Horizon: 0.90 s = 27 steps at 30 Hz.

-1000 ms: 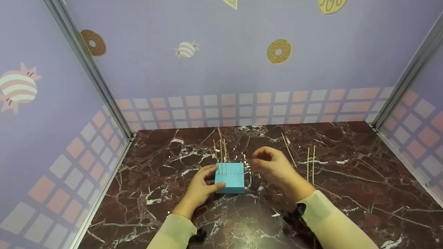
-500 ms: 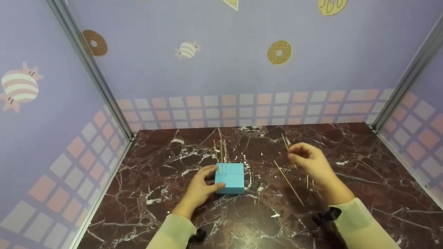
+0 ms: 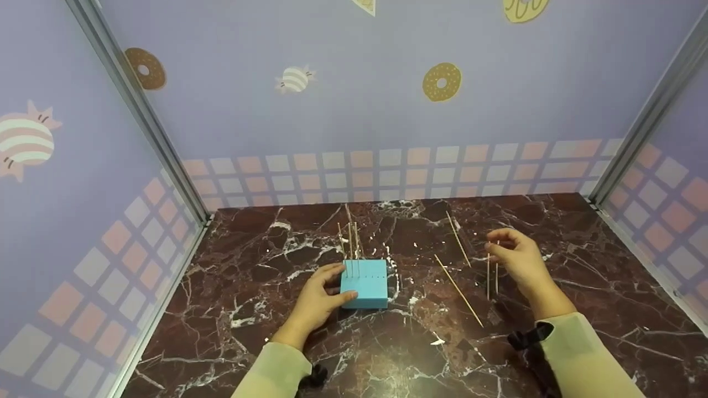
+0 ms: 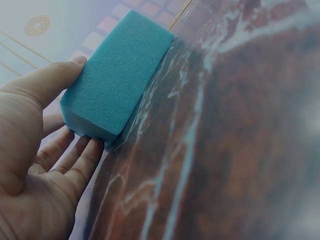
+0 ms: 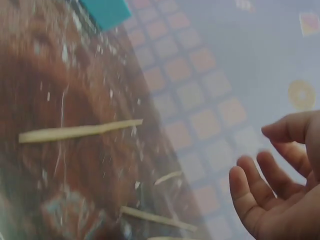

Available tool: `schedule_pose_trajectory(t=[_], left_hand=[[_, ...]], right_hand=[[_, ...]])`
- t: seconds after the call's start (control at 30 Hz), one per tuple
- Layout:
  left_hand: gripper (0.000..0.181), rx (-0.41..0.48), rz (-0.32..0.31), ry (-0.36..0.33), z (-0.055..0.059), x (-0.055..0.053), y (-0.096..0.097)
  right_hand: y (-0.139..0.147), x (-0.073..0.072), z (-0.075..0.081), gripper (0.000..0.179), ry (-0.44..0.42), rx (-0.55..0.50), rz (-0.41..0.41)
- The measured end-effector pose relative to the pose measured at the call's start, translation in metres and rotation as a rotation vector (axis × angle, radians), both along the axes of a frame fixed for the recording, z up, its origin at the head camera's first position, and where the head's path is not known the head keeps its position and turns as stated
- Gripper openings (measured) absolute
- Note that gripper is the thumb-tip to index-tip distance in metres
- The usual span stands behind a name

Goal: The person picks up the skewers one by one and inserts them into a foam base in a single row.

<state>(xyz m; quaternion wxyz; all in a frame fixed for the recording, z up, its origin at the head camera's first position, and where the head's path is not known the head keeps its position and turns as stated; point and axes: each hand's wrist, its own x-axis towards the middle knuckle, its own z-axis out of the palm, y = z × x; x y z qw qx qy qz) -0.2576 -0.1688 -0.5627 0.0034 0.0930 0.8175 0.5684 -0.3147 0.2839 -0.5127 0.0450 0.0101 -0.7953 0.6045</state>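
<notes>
My left hand [image 3: 316,301] grips the left side of a light-blue foam block [image 3: 371,290], thumb at its near edge and fingers along its side. A row of small holes crosses the top of the block, and several thin bamboo sticks [image 3: 350,243] stand upright in the left ones. In the left wrist view the thumb presses the block [image 4: 120,70] against the fingers beneath. Over to the right, my right hand [image 3: 520,257] hovers by two thin sticks [image 3: 488,279], overlapping their upper ends. The right wrist view shows its thumb and fingers apart, nothing between them.
Between block and right hand, a loose stick [image 3: 458,290] lies slanted on the dark marbled table [image 3: 409,354]. Another loose stick [image 3: 458,239] lies farther back. Patterned walls [image 3: 354,110] enclose the table at the back and both sides.
My right hand has moved right, away from the block, to the two sticks at the right. A slanted stick formerly hidden under that arm now shows. The left hand stays on the block.
</notes>
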Motion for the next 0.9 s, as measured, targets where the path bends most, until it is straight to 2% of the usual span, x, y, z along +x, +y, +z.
schedule_pose_trajectory(t=[0.17, 0.33, 0.63, 0.9], left_hand=[[0.076, -0.009, -0.005, -0.002, -0.001, 0.0, -0.001], [0.078, -0.006, 0.001, -0.012, 0.0, 0.001, -0.001], [0.078, -0.007, 0.003, -0.007, 0.0, -0.001, 0.001], [0.079, -0.006, 0.004, -0.012, -0.001, -0.001, 0.0]], right_hand=[[0.017, -0.012, -0.021, 0.038, -0.072, 0.041, -0.051], [0.025, -0.015, -0.032, 0.044, -0.071, 0.113, -0.091], [0.033, -0.014, -0.041, 0.053, -0.082, 0.365, -0.119], [0.03, -0.015, -0.041, 0.051, -0.1, 0.47, -0.142]])
